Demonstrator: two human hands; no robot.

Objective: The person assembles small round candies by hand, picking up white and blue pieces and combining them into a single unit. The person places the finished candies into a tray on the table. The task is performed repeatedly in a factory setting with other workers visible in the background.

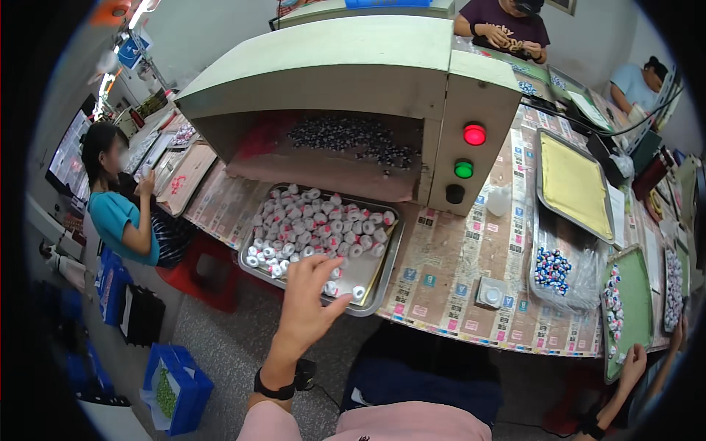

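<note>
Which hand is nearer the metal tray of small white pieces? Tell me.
Left. The left hand reaches over the metal tray at its near edge; the right hand is far off, by a green tray.

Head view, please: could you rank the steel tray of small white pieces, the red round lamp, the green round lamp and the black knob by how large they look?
1. Steel tray of small white pieces, by far the largest.
2. Red round lamp.
3. Green round lamp and black knob: they look about alike, so I would not rank them.
</note>
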